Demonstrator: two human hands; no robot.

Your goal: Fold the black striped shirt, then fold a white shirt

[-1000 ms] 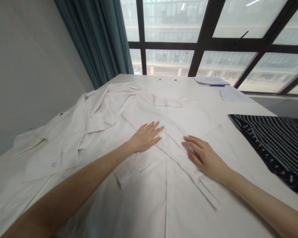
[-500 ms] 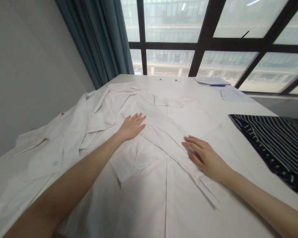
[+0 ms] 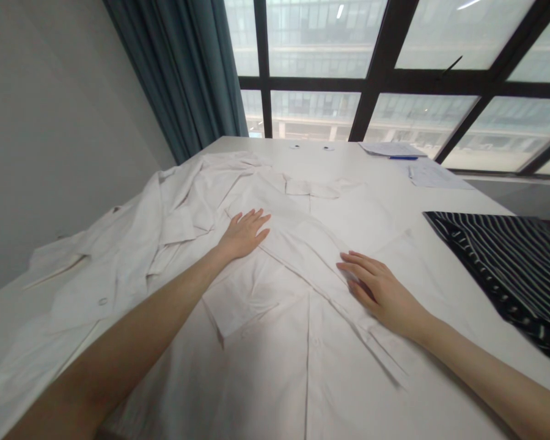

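Note:
A white buttoned shirt (image 3: 275,366) lies spread out before me, its collar (image 3: 311,187) toward the window. One sleeve (image 3: 297,244) runs slantwise across its front from upper left to lower right. My left hand (image 3: 245,233) rests flat on the shirt near the upper part of that sleeve, fingers spread. Lower on the same sleeve, my right hand (image 3: 378,290) lies with its fingers loosely bent and a little apart. Neither hand is gripping the cloth. The other sleeve's cuff (image 3: 241,311) is folded over the front at the left.
More crumpled white clothing (image 3: 132,244) covers the table's left side. At the right lies a black-and-white striped cloth (image 3: 508,263). Papers (image 3: 440,174) and a blue pen (image 3: 403,157) sit on the white table (image 3: 266,148) near the window. A blue-green curtain (image 3: 183,73) hangs behind.

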